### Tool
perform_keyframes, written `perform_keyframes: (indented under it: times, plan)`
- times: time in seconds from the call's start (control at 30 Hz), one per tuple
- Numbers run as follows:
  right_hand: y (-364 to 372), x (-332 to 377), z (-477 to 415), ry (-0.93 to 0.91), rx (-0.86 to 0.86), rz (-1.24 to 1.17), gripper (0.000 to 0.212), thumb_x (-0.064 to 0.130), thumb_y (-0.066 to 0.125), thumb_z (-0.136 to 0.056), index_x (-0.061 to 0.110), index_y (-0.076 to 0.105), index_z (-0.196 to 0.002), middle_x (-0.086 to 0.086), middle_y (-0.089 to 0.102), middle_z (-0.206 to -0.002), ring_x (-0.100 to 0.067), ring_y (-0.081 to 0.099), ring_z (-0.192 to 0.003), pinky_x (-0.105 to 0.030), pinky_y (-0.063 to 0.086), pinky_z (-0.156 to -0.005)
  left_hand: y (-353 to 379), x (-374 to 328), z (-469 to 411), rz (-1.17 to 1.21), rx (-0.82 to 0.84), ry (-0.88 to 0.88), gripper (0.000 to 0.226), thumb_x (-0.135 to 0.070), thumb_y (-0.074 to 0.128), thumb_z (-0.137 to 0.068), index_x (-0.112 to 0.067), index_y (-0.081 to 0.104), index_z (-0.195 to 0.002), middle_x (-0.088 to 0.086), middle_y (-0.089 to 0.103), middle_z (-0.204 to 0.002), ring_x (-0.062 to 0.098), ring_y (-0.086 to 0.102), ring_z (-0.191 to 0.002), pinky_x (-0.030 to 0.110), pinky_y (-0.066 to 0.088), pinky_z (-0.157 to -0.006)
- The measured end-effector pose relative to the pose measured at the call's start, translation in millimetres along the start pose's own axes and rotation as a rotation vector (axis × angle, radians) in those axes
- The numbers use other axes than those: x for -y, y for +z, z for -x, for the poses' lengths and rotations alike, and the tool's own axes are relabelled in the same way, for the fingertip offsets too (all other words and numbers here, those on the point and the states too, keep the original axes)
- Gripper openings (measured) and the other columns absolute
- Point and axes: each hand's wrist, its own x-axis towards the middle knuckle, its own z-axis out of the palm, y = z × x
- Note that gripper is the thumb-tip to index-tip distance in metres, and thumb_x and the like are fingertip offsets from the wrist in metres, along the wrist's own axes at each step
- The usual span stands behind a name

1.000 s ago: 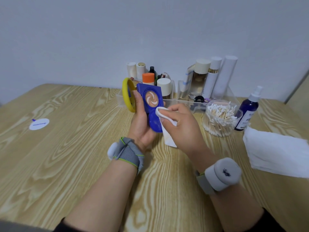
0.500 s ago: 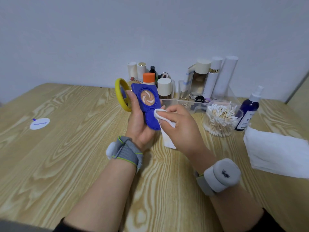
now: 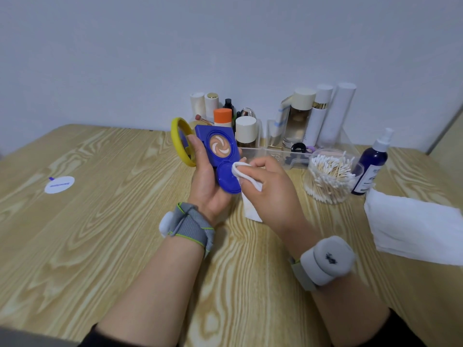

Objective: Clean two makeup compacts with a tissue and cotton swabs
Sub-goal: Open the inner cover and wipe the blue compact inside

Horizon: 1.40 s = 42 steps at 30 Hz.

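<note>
My left hand [image 3: 205, 181] holds an open blue compact [image 3: 218, 149] upright above the table. Its pan shows a beige and white swirl, a round blue inner lid [image 3: 225, 180] hangs below it, and a yellow-rimmed mirror lid [image 3: 178, 144] stands out to the left. My right hand [image 3: 270, 194] grips a folded white tissue [image 3: 246, 176] and presses its tip against the round inner lid. The tissue's loose end hangs down under my palm. A clear cup of cotton swabs [image 3: 329, 176] stands to the right.
A clear organiser [image 3: 273, 154] full of cosmetic bottles and tubes lines the wall behind my hands. A dark blue spray bottle [image 3: 370, 166] stands right of the swabs. A stack of white tissues [image 3: 413, 224] lies at the right edge. A round white sticker [image 3: 59, 184] is at far left.
The compact and both hands have drifted slightly left and towards me. The tissue keeps rubbing over the round blue inner lid.
</note>
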Motion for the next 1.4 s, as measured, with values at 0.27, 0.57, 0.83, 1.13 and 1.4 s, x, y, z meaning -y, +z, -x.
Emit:
perform_keyframes:
  times: [0.27, 0.57, 0.83, 1.13, 1.4]
  plan:
    - [3, 12, 5, -0.108, 0.126, -0.056, 0.025, 0.007, 0.062, -0.088, 0.019, 0.074, -0.106, 0.003, 0.054, -0.103, -0.006, 0.055, -0.092, -0.009, 0.039, -0.079, -2, -1, 0, 0.015, -0.047, -0.021, 0.082, -0.082, 0.042, -0.078, -0.012, 0.057, -0.118, 0.01, 0.059, -0.097, 0.021, 0.058, -0.092, 0.036, 0.04, -0.103]
    - [-2, 10, 4, -0.019, 0.112, -0.039, 0.024, 0.005, 0.064, -0.081, 0.023, 0.076, -0.092, 0.013, 0.056, -0.094, -0.001, 0.057, -0.088, -0.005, 0.038, -0.073, 2, -15, 2, 0.112, -0.167, 0.016, 0.086, -0.08, 0.036, -0.083, -0.011, 0.057, -0.129, 0.011, 0.062, -0.105, 0.024, 0.058, -0.101, 0.035, 0.047, -0.094]
    - [-8, 0, -2, 0.073, -0.032, 0.02, 0.023, 0.011, 0.062, -0.086, 0.022, 0.075, -0.101, 0.006, 0.057, -0.099, -0.002, 0.054, -0.089, -0.004, 0.038, -0.072, 5, -13, 4, 0.114, -0.153, -0.031, 0.084, -0.077, 0.032, -0.086, -0.011, 0.055, -0.133, 0.012, 0.054, -0.128, 0.028, 0.053, -0.114, 0.033, 0.053, -0.086]
    - [-6, 0, -2, 0.044, -0.043, 0.054, 0.02, 0.015, 0.059, -0.091, 0.02, 0.073, -0.105, 0.006, 0.052, -0.098, -0.004, 0.052, -0.087, -0.015, 0.041, -0.075, 1, -2, 3, -0.007, -0.069, -0.099, 0.089, -0.08, 0.028, -0.084, -0.011, 0.054, -0.132, 0.018, 0.058, -0.113, 0.027, 0.059, -0.101, 0.044, 0.042, -0.104]
    - [-4, 4, 0, 0.028, -0.011, -0.017, 0.023, 0.014, 0.061, -0.091, 0.019, 0.071, -0.111, 0.005, 0.051, -0.102, 0.006, 0.051, -0.092, -0.004, 0.037, -0.077, 3, 4, 6, -0.071, -0.027, -0.144, 0.071, -0.078, 0.036, -0.086, -0.016, 0.061, -0.11, 0.008, 0.062, -0.098, 0.021, 0.062, -0.095, 0.036, 0.051, -0.089]
